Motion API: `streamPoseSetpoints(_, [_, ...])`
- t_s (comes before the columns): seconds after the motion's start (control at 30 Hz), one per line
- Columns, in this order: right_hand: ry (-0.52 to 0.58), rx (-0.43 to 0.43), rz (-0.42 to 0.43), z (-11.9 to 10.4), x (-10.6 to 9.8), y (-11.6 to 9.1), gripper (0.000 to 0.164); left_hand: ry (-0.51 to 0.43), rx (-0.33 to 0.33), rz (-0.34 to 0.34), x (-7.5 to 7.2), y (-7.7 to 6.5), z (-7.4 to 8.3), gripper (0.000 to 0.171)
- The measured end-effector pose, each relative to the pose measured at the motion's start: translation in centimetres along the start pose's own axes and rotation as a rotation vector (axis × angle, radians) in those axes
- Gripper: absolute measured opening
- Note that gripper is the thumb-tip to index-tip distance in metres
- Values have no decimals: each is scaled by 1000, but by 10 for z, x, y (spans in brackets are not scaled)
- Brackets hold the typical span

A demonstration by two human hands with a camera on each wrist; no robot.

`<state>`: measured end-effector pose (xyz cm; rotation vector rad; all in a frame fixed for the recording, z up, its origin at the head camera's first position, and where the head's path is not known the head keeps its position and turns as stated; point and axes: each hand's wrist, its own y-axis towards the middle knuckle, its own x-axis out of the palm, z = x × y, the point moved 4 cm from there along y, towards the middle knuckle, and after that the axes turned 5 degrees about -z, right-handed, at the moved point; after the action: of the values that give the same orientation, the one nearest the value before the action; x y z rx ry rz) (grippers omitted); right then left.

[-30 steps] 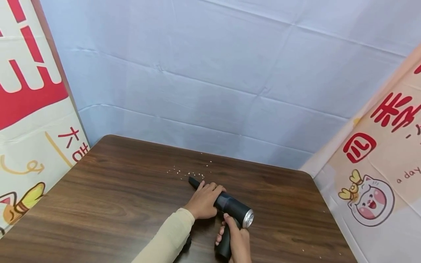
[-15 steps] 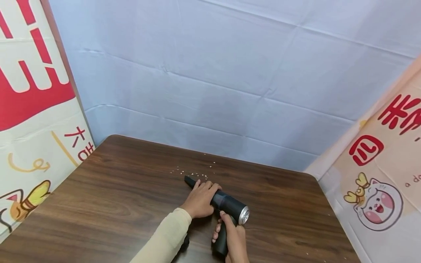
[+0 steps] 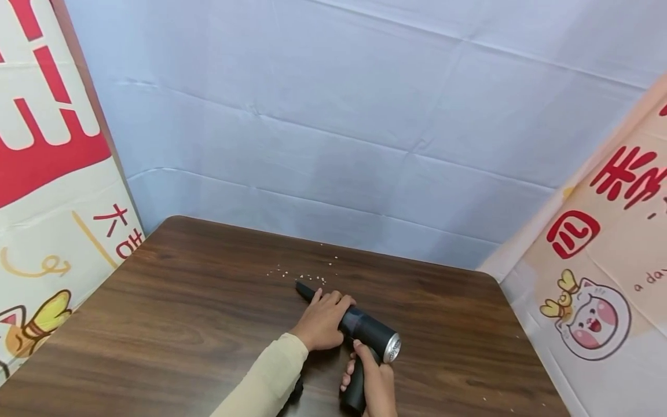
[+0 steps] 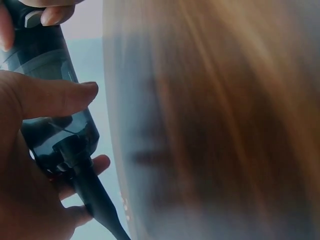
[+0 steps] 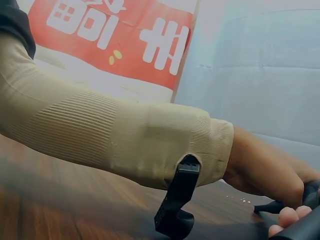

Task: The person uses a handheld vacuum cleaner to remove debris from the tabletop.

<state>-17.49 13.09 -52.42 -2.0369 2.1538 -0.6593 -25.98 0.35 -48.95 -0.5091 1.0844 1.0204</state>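
Because the left hand (image 3: 322,321) is wrapped around the front of the vacuum (image 3: 367,330), I take it as the hand nearer the crumbs (image 3: 323,280). The left wrist view shows me its thumb lying across the clear cup (image 4: 50,136) and other fingers on the far side, so that hold looks firm. Behind it, the right hand (image 3: 379,382) has its fingers curled about the handle (image 3: 353,391), with no gap I can see. The long axis runs slantwise over the table (image 3: 182,301), from the silver end (image 3: 392,347) past the left hand to the black nozzle (image 3: 304,291). Its tip points away from the person and leftward, the crumbs scattered just beyond. I judge that short gap decisive; whether the tip touches the wood, I cannot tell.
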Motion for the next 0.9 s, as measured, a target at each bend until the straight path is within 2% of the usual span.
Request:
streamPoseSetpoints(0.47, [-26,-34,153,-1,-21,-19,45,-19,105,-48,14,15,26,63])
streamPoseSetpoints(0.63, [-39,-42,195,0,-24,-21,44,-20,121,-60,17,20,32,63])
streamPoseSetpoints(0.9, [4,-74,236,-1,-24,-17,45,-17,149,-54,18,26,33,60])
